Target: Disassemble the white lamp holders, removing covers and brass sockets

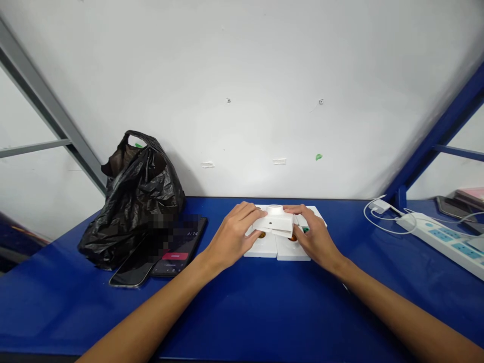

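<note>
My left hand point(231, 236) and my right hand point(314, 236) both grip a small white plastic part point(275, 221) with a round cap on top, one hand at each end. I hold it just above several flat white square socket bases point(291, 250) that lie side by side on the blue table point(242, 312). Orange and green spots show in the bases under the part. My fingers curl over the part's ends and hide its sides.
A black plastic bag point(132, 201) stands at the left, with two dark phones point(166, 252) lying beside it. A white power strip point(442, 237) with cables and a charger point(380, 205) lies at the right. A white wall rises behind the table.
</note>
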Demonstrator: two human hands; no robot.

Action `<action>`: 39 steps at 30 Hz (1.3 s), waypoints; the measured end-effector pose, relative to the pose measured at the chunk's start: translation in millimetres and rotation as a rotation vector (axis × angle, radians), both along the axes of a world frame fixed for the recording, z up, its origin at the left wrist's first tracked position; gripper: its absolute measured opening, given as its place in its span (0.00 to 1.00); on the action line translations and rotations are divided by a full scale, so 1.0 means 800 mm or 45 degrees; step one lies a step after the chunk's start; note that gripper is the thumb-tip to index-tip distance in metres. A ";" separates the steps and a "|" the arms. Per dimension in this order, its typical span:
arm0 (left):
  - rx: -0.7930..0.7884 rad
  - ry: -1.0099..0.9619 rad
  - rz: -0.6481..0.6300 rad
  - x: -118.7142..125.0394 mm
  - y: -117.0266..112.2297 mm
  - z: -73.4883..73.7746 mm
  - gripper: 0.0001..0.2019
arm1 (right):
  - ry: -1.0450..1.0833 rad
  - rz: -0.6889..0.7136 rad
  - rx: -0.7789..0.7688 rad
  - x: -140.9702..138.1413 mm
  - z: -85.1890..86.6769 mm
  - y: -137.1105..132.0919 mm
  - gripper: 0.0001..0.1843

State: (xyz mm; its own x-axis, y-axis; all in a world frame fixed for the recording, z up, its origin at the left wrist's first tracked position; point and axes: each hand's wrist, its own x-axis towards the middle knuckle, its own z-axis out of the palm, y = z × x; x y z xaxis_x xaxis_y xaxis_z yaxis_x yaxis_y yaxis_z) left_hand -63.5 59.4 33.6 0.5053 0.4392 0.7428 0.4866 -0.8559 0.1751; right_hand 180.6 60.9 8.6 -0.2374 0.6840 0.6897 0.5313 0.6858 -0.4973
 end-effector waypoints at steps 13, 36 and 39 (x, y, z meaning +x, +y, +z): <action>0.022 0.043 0.092 0.003 0.001 -0.006 0.13 | -0.155 0.086 0.370 -0.003 0.010 -0.012 0.18; -0.734 -0.715 0.490 -0.050 0.058 -0.003 0.14 | -0.019 0.002 0.087 -0.007 0.019 -0.015 0.12; -0.898 -0.876 0.302 -0.044 0.059 -0.003 0.18 | 0.000 0.009 0.063 -0.007 0.017 -0.016 0.11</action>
State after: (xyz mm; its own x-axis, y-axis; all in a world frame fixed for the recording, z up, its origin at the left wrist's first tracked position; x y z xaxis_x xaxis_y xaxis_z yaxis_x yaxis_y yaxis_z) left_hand -98.5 106.7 31.5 -0.0916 0.9237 0.3721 0.2335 -0.3433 0.9097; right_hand 175.2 48.3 22.5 -0.2423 0.6474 0.7226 0.5261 0.7134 -0.4628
